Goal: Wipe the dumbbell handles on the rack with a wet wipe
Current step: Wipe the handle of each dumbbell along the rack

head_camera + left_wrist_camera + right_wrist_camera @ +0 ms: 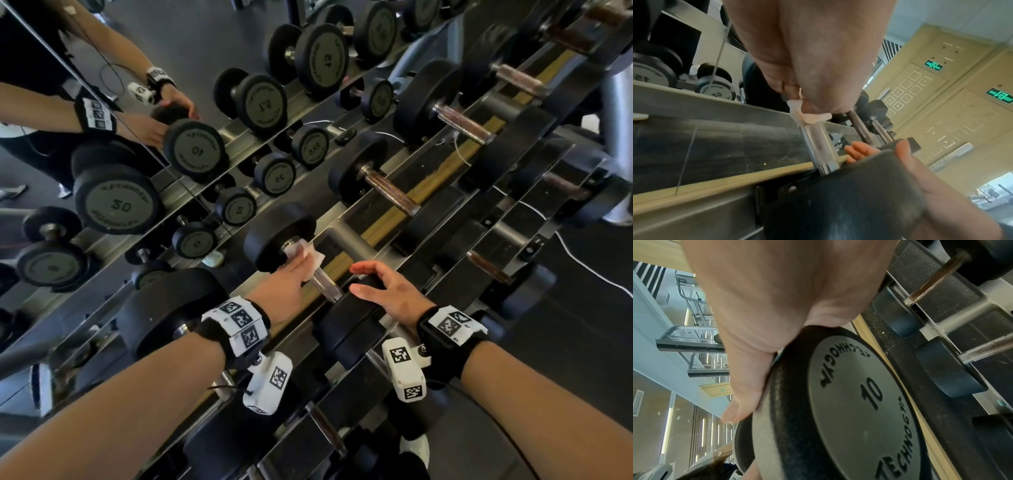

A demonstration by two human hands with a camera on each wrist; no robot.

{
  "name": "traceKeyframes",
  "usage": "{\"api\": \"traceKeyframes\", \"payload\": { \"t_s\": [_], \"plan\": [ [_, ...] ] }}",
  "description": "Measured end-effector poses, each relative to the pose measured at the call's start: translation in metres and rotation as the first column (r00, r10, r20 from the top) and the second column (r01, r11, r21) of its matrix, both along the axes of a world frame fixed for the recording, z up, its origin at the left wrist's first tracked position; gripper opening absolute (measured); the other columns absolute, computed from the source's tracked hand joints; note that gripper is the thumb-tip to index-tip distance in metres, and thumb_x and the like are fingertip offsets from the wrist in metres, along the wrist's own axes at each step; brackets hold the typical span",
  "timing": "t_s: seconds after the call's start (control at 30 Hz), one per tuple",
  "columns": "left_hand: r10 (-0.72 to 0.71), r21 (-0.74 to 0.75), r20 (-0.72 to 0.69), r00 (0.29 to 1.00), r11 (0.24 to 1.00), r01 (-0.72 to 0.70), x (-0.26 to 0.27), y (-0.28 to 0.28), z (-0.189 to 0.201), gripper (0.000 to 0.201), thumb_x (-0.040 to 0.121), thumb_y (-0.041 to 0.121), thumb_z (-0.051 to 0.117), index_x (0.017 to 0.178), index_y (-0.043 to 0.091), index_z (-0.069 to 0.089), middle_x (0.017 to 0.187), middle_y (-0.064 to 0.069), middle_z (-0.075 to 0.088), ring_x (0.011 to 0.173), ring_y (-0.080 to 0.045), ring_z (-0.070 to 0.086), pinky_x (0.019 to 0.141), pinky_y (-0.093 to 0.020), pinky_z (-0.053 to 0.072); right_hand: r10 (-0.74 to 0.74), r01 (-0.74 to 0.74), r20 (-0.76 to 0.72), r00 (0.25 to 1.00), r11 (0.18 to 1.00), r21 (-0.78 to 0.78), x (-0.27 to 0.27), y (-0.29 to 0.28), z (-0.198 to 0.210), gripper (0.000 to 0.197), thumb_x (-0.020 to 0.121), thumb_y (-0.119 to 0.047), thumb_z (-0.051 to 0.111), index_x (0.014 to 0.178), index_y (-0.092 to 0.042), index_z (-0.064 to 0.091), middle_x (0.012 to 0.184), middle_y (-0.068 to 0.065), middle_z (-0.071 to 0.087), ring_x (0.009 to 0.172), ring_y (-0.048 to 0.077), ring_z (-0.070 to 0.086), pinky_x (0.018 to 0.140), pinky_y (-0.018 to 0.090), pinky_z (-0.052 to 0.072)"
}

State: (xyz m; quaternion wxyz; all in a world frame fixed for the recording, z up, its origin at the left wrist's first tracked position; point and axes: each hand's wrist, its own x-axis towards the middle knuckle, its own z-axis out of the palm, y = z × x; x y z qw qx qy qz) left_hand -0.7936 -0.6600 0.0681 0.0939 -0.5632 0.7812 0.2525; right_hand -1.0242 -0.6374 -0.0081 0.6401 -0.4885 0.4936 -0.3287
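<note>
The 10-marked dumbbell [277, 236] lies on the rack [346, 236], its chrome handle [325, 286] running toward me. My left hand [301, 267] grips a white wet wipe [313, 255] wrapped round the handle, close to the far head. In the left wrist view the wipe [807, 116] bunches under my left hand [818, 100], with bare handle [818, 142] below it. My right hand [363, 279] rests palm-down on the near head [352, 318], fingers spread and nearly straight. In the right wrist view my palm [787, 305] lies on the rim of that head [859, 402].
More dumbbells with brownish handles [390, 192] [462, 123] sit further right on the same tier. A lower tier [486, 267] holds smaller ones. A mirror [195, 147] behind the rack reflects the weights and my arms. A white cable [582, 263] trails on the floor.
</note>
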Motion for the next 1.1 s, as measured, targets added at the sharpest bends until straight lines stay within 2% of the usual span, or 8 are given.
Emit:
{"api": "traceKeyframes", "payload": {
  "t_s": [0.17,0.27,0.43,0.6,0.7,0.83,0.97,1.1],
  "plan": [
    [-0.204,0.138,0.007,0.979,0.970,0.201,-0.023,0.033,0.005,0.082,0.088,-0.006,0.045,0.157,0.021,0.008,0.164,-0.005,0.009,0.151,-0.022,0.001,0.119,-0.038,-0.002,-0.021,0.020,0.061,0.998,1.000,0.019,0.002,0.001,-0.002,0.049,0.077,-0.039,0.081,0.121,-0.031,0.062,0.118,-0.017,0.066,0.115,0.008,0.061,0.108,0.043,0.046],
    [-0.250,0.169,0.033,0.968,0.955,0.242,-0.017,0.025,0.008,0.088,0.087,-0.008,0.046,0.157,0.022,0.003,0.165,-0.003,0.005,0.151,-0.018,-0.001,0.119,-0.037,-0.001,-0.017,0.015,0.078,0.997,1.000,0.024,0.001,0.000,-0.005,0.053,0.070,-0.046,0.083,0.118,-0.036,0.063,0.118,-0.015,0.066,0.115,0.011,0.062,0.104,0.040,0.049],
    [0.084,-0.015,-0.007,0.996,0.996,-0.084,0.006,0.006,-0.004,0.081,0.090,-0.006,0.044,0.157,0.017,0.005,0.164,-0.010,0.011,0.145,-0.029,0.028,0.115,-0.036,0.026,-0.012,0.009,0.106,0.994,1.000,0.030,0.000,-0.002,-0.006,0.062,0.061,-0.056,0.084,0.116,-0.039,0.064,0.118,-0.015,0.065,0.109,0.011,0.066,0.083,0.023,0.055],
    [0.285,0.184,-0.188,0.940,0.950,-0.252,-0.008,0.030,-0.021,0.079,0.088,0.010,0.039,0.153,0.041,0.005,0.148,-0.014,0.043,0.126,-0.031,0.051,0.106,-0.037,0.037,-0.024,0.022,0.115,0.993,1.000,0.021,0.000,-0.002,-0.008,0.055,0.065,-0.052,0.085,0.115,-0.039,0.065,0.120,-0.013,0.066,0.108,0.008,0.066,0.087,0.024,0.054],
    [0.372,0.262,-0.249,0.895,0.915,-0.307,-0.011,0.041,-0.024,0.062,0.096,0.021,0.037,0.150,0.046,0.023,0.145,-0.005,0.047,0.126,-0.024,0.051,0.105,-0.031,0.039,-0.032,0.032,0.127,0.991,0.999,0.006,0.001,-0.001,-0.009,0.054,0.068,-0.046,0.081,0.117,-0.034,0.064,0.124,-0.009,0.064,0.109,0.007,0.065,0.090,0.025,0.053],
    [0.613,0.251,-0.462,0.641,0.783,-0.569,-0.006,0.044,-0.017,0.032,0.101,0.030,0.045,0.128,0.032,0.062,0.118,0.008,0.066,0.106,-0.010,0.060,0.103,-0.037,0.045,-0.034,0.032,0.161,0.986,0.999,0.014,0.001,-0.001,-0.009,0.057,0.067,-0.042,0.080,0.119,-0.028,0.063,0.123,-0.006,0.064,0.101,0.004,0.068,0.078,0.017,0.054],
    [0.748,0.305,-0.573,0.335,0.574,-0.760,0.001,0.040,-0.009,0.013,0.097,0.021,0.057,0.097,0.026,0.069,0.098,0.000,0.071,0.085,-0.014,0.067,0.078,-0.037,0.060,-0.034,0.033,0.158,0.987,0.999,0.012,0.001,-0.001,-0.009,0.057,0.068,-0.043,0.080,0.120,-0.028,0.062,0.122,-0.005,0.063,0.098,0.001,0.067,0.075,0.013,0.053],
    [0.781,0.305,-0.579,0.232,0.472,-0.828,0.002,0.036,-0.014,0.009,0.090,0.012,0.068,0.094,0.019,0.066,0.103,-0.003,0.070,0.086,-0.019,0.067,0.076,-0.038,0.060,-0.021,0.021,0.149,0.989,1.000,0.005,0.000,0.000,-0.009,0.056,0.069,-0.044,0.079,0.120,-0.029,0.063,0.123,-0.006,0.062,0.099,0.001,0.067,0.075,0.013,0.053]
  ]
}}
